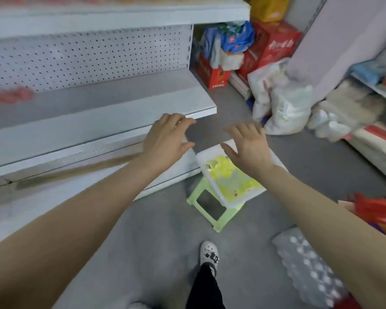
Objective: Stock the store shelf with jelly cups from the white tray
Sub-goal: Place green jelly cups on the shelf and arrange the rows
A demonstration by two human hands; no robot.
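A white tray [252, 196] holding several yellow jelly cups [223, 169] rests on a light green stool [212, 208] on the grey floor, just right of the white store shelf [125, 112]. My left hand [167, 139] hovers by the shelf's front right corner, fingers spread, holding nothing. Over the tray's far end, my right hand [249, 147] is open and empty, hiding part of the tray. A blurred red patch [8, 97] lies on the shelf at the far left.
Red boxes [276, 47] and blue packets [236, 39] are stacked behind the shelf end. White plastic bags [285, 103] sit on the floor at right. A wrapped bottle pack [310, 268] lies lower right. My shoe [208, 253] stands on the floor below the stool.
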